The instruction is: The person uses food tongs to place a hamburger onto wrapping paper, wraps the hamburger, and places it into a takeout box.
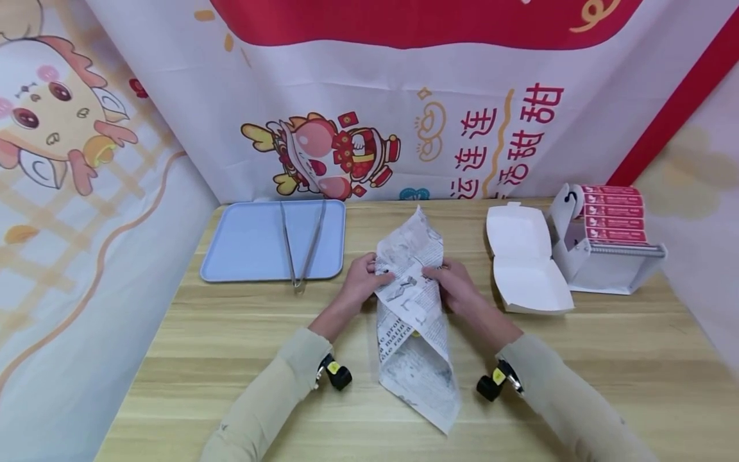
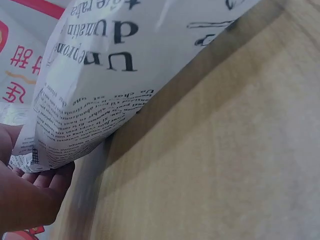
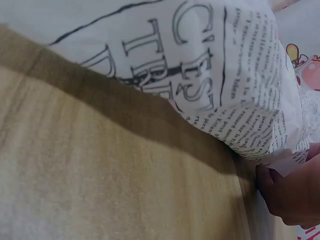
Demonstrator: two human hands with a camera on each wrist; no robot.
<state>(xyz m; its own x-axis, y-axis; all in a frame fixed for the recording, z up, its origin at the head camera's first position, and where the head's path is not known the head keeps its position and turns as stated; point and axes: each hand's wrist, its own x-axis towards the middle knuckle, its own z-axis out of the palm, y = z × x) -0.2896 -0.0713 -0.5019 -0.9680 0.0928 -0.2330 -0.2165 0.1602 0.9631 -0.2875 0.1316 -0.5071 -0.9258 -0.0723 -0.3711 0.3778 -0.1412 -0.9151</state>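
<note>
A sheet of newsprint-patterned wrapping paper (image 1: 412,305) is folded over something in the middle of the table; a small yellow-green bit shows at its opening, and the rest is hidden. My left hand (image 1: 365,279) grips the paper's left edge, thumb on top and fingers underneath. On the right edge, my right hand (image 1: 456,285) holds it the same way. Close up in the left wrist view, curled fingers (image 2: 55,182) pinch the printed paper (image 2: 95,95). The right wrist view has the other hand (image 3: 295,192) at the far end of the paper (image 3: 240,85).
A blue tray (image 1: 248,244) lies at the back left with metal tongs (image 1: 292,256) across it. To the right stand an open white takeaway box (image 1: 528,269) and a dispenser (image 1: 612,263) with a roll of red labels (image 1: 614,212). Behind hangs a printed cloth (image 1: 346,77).
</note>
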